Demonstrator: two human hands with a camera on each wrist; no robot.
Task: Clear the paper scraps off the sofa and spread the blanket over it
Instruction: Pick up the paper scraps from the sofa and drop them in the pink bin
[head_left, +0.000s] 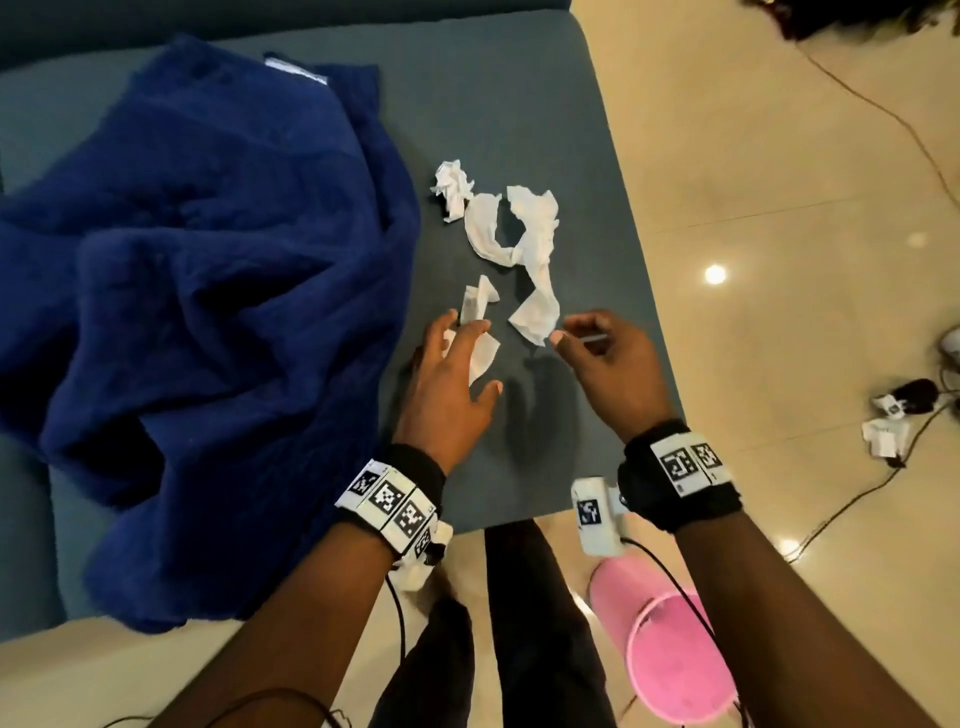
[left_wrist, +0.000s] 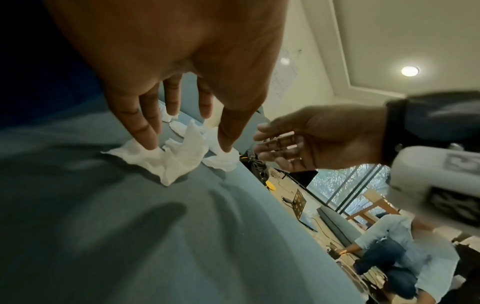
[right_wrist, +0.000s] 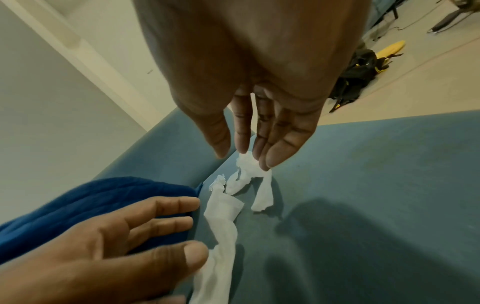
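Several torn white paper scraps lie on the blue-grey sofa seat, with a crumpled ball at their far end. A rumpled dark blue blanket is heaped on the seat's left part. My left hand hovers just over the nearest small scraps, fingers spread and straight. My right hand is beside it on the right, fingers extended near the tail of the long strip, holding nothing. In the right wrist view the left hand lies between the blanket and the scraps.
A pink bin stands on the tiled floor at the sofa's front edge, beside my legs. Cables and small devices lie on the floor to the right. A black and yellow bag sits beyond the sofa. Another person sits farther off.
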